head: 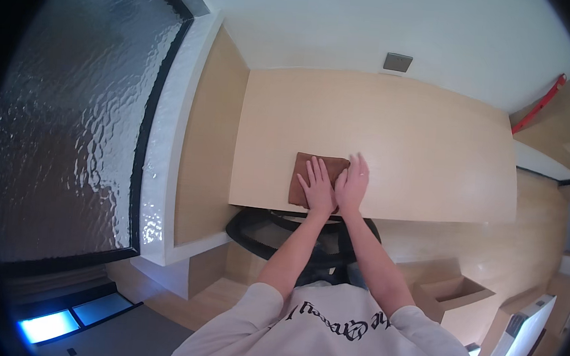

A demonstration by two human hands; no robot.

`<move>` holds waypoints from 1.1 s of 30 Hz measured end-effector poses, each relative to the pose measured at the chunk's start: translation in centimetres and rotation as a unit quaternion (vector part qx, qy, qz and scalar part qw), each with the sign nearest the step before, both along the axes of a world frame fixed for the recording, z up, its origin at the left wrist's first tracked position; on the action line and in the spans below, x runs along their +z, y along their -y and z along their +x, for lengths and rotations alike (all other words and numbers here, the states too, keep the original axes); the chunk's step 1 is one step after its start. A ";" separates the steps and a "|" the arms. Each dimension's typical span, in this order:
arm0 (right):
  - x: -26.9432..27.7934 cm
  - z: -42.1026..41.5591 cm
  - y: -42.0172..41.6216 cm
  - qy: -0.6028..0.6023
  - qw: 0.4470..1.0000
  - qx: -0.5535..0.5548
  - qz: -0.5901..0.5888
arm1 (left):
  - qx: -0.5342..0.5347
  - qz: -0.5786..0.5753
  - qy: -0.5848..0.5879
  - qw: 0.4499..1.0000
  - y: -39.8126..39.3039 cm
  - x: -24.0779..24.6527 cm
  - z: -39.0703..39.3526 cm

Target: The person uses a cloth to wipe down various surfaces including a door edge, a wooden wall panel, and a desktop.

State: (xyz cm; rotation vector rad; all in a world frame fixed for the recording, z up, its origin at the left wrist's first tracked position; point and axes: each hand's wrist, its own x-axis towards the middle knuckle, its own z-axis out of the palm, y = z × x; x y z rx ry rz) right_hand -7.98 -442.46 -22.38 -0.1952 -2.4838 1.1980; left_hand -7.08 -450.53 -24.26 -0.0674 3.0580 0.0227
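Note:
A brown folded cloth (299, 181) lies flat near the front edge of the light wood desktop (415, 152). My left hand (319, 188) rests palm down on it, fingers spread towards the wall. Right at the cloth's right edge is my right hand (352, 185), turned partly on its side with the fingers extended and slightly blurred. Its thumb side meets the cloth's edge; whether it pinches any fabric is hidden. The two wrists are close together, almost touching.
A black mesh chair (261, 233) is tucked against the desk's front edge. A wood side panel (211, 138) and a textured glass partition (80, 129) bound the left. On the wall is a grey socket plate (397, 62). An open box (458, 292) stands at lower right.

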 end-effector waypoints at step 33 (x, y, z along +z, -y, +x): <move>-4.0 -30.6 7.1 0.057 0.951 0.030 0.302 | 0.073 0.152 -0.094 0.981 11.7 0.5 -2.0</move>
